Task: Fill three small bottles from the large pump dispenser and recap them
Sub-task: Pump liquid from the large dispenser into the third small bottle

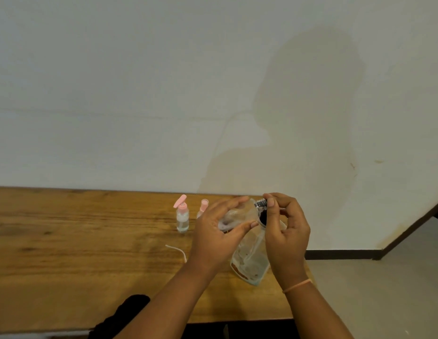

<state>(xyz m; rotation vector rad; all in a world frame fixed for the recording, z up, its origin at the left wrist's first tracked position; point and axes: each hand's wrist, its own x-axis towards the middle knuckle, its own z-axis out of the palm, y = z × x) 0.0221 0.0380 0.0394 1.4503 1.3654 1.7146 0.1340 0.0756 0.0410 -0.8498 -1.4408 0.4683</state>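
Left hand [213, 238] is gripping a clear bottle [240, 214] tipped sideways, right of frame centre, above the table [90, 241]. I'm pinching its dark cap [260, 204] between right hand [286, 236] thumb and forefinger.

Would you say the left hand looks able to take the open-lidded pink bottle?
Probably not yet: the left hand grips a clear bottle. The pink bottle stands in the open to its left.

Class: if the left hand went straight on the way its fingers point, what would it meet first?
Probably the dark cap pinched by the right hand, just beyond the left hand, at the mouth of the clear container it holds; depth is hard to judge.
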